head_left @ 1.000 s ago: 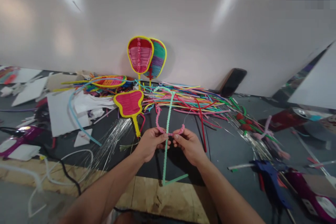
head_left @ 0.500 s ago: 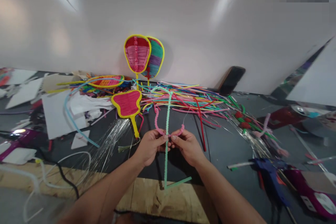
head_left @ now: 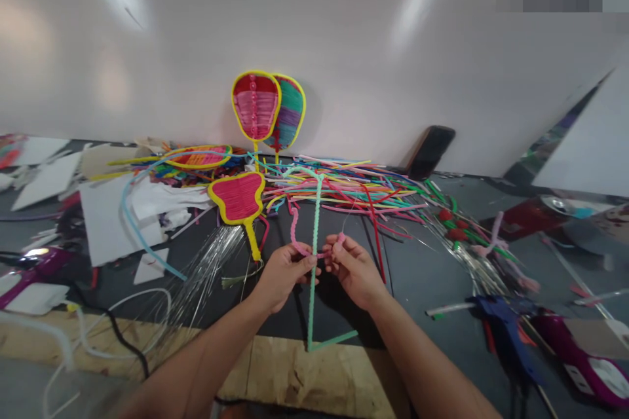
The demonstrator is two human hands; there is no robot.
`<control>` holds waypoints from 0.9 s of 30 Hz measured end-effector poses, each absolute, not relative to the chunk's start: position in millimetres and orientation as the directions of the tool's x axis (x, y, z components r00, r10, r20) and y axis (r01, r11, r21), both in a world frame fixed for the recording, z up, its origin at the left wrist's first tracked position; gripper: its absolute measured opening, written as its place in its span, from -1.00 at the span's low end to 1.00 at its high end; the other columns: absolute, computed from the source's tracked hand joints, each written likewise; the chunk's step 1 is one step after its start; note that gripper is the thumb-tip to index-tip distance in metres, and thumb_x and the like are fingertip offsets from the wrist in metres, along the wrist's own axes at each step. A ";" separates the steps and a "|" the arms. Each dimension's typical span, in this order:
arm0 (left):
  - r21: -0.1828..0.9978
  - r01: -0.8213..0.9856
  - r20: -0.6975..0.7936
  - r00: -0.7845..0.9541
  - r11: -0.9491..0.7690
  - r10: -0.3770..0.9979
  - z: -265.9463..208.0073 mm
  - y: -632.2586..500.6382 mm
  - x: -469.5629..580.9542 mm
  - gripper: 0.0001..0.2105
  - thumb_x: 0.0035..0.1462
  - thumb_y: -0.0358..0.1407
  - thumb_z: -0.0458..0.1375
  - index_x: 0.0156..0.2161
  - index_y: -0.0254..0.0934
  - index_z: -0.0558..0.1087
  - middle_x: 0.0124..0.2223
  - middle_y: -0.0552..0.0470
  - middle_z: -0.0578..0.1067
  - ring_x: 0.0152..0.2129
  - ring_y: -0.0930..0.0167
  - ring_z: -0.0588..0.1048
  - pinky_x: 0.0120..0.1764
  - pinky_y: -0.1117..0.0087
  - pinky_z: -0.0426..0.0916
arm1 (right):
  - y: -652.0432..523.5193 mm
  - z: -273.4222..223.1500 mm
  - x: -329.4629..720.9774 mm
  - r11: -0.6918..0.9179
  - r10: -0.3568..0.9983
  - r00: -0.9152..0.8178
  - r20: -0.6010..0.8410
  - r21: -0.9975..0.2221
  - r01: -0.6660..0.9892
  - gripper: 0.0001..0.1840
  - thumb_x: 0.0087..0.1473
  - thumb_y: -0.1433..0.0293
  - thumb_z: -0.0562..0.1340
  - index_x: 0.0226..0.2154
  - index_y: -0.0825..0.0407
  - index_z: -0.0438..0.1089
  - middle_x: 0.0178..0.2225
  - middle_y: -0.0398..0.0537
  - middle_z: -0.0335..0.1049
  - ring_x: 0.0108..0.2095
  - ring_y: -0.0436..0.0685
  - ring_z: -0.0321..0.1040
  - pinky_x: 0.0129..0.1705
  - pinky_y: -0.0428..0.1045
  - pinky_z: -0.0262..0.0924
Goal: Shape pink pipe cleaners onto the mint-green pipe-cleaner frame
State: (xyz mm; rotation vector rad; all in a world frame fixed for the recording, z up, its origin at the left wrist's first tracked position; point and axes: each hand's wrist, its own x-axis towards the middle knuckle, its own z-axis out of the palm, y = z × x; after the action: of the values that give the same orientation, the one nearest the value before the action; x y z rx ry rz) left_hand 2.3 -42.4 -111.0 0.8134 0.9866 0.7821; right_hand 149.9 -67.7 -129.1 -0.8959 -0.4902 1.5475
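Observation:
My left hand [head_left: 291,272] pinches a mint-green pipe cleaner [head_left: 317,222] where a pink twisted pipe cleaner [head_left: 293,229] crosses it. The green one stands long and straight, curling over at its top and bent sideways at its lower end. My right hand [head_left: 356,270] grips the pink one's right end between thumb and fingertips; a thin wire sticks up from that end. Left of my hands lies a yellow-rimmed pink fan [head_left: 239,198] with a yellow handle. The fingers partly hide the crossing point.
Loose coloured pipe cleaners [head_left: 344,183] lie behind my hands. Two finished fans [head_left: 255,105] lean on the white board [head_left: 354,65], near a phone [head_left: 432,150]. A blue glue gun [head_left: 508,334] rests at right; white paper pieces [head_left: 118,216] and wire strands [head_left: 206,268] at left.
My right hand has shifted from beside the green pipe cleaner outward and up along the pink one to its end. The left hand keeps its hold. The camera view has tilted slightly.

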 end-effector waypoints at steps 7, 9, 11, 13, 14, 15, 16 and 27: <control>0.876 -0.141 -0.392 0.349 0.461 0.851 -114.1 -43.7 1.4 -0.66 -0.25 -0.22 0.36 -0.37 -0.31 0.35 -0.50 0.17 0.38 -0.57 0.45 0.48 -0.52 0.43 0.45 | -63.6 -124.2 162.4 -0.087 0.962 0.150 -0.229 -0.774 -0.628 -0.70 -0.13 0.22 0.36 -0.31 0.01 0.47 -0.40 -0.10 0.45 -0.41 -0.03 0.30 -0.43 -0.15 0.20; 0.878 -0.124 -0.396 0.354 0.462 0.847 -115.2 -44.1 1.3 -0.66 -0.23 -0.22 0.35 -0.36 -0.31 0.35 -0.51 0.17 0.38 -0.57 0.45 0.48 -0.52 0.44 0.45 | -62.9 -125.0 162.7 -0.072 0.957 0.182 -0.226 -0.793 -0.605 -0.73 -0.15 0.25 0.38 -0.34 0.01 0.47 -0.42 -0.13 0.44 -0.43 -0.05 0.28 -0.45 -0.16 0.16; 0.878 -0.119 -0.396 0.361 0.463 0.844 -115.9 -44.0 1.4 -0.67 -0.22 -0.23 0.35 -0.36 -0.31 0.35 -0.51 0.16 0.38 -0.56 0.46 0.48 -0.51 0.44 0.45 | -62.2 -125.8 162.0 -0.063 0.954 0.198 -0.224 -0.798 -0.599 -0.75 -0.18 0.26 0.39 -0.38 0.00 0.46 -0.46 -0.17 0.42 -0.49 -0.07 0.26 -0.48 -0.16 0.12; 0.880 -0.120 -0.391 0.365 0.460 0.845 -116.1 -43.5 1.4 -0.67 -0.22 -0.23 0.35 -0.36 -0.31 0.35 -0.50 0.16 0.39 -0.56 0.46 0.48 -0.50 0.43 0.45 | -61.5 -125.6 161.5 -0.063 0.953 0.199 -0.227 -0.793 -0.606 -0.76 -0.20 0.28 0.40 -0.42 0.00 0.46 -0.50 -0.20 0.42 -0.54 -0.09 0.23 -0.51 -0.16 0.07; 0.881 -0.120 -0.389 0.363 0.457 0.847 -116.2 -43.2 1.5 -0.67 -0.22 -0.23 0.35 -0.36 -0.31 0.35 -0.50 0.16 0.39 -0.56 0.46 0.48 -0.50 0.43 0.45 | -61.2 -125.2 161.4 -0.066 0.952 0.197 -0.233 -0.788 -0.613 -0.76 -0.22 0.28 0.41 -0.43 0.00 0.45 -0.51 -0.20 0.42 -0.55 -0.10 0.22 -0.51 -0.16 0.06; 0.883 -0.119 -0.388 0.358 0.454 0.849 -116.2 -42.9 1.5 -0.67 -0.22 -0.23 0.35 -0.36 -0.31 0.35 -0.50 0.16 0.39 -0.55 0.46 0.48 -0.50 0.43 0.45 | -60.9 -124.6 161.4 -0.070 0.951 0.196 -0.239 -0.783 -0.618 -0.76 -0.23 0.28 0.41 -0.44 0.01 0.45 -0.51 -0.21 0.42 -0.56 -0.10 0.22 -0.51 -0.16 0.05; 0.885 -0.114 -0.388 0.355 0.451 0.851 -116.2 -42.7 1.6 -0.67 -0.22 -0.23 0.35 -0.36 -0.31 0.36 -0.50 0.16 0.39 -0.56 0.46 0.48 -0.50 0.43 0.45 | -60.7 -123.9 161.6 -0.074 0.950 0.195 -0.245 -0.780 -0.621 -0.76 -0.23 0.28 0.41 -0.44 0.01 0.45 -0.52 -0.21 0.42 -0.56 -0.10 0.23 -0.51 -0.15 0.04; 0.880 -0.112 -0.384 0.405 0.462 0.829 -108.2 -42.6 1.2 -0.67 -0.17 -0.25 0.34 -0.27 -0.33 0.42 -0.39 0.04 0.47 -0.44 0.41 0.51 -0.47 0.44 0.46 | -62.5 -120.0 160.8 -0.103 0.963 0.141 -0.229 -0.800 -0.591 -0.74 -0.19 0.25 0.38 -0.39 0.02 0.46 -0.57 -0.19 0.42 -0.60 -0.10 0.19 -0.53 -0.15 0.02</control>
State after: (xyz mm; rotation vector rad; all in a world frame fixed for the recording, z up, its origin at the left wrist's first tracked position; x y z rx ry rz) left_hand 1.2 -42.6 -108.2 0.8960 0.9694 0.7063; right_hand 160.8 -62.5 -120.0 -0.9510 -0.5135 1.4097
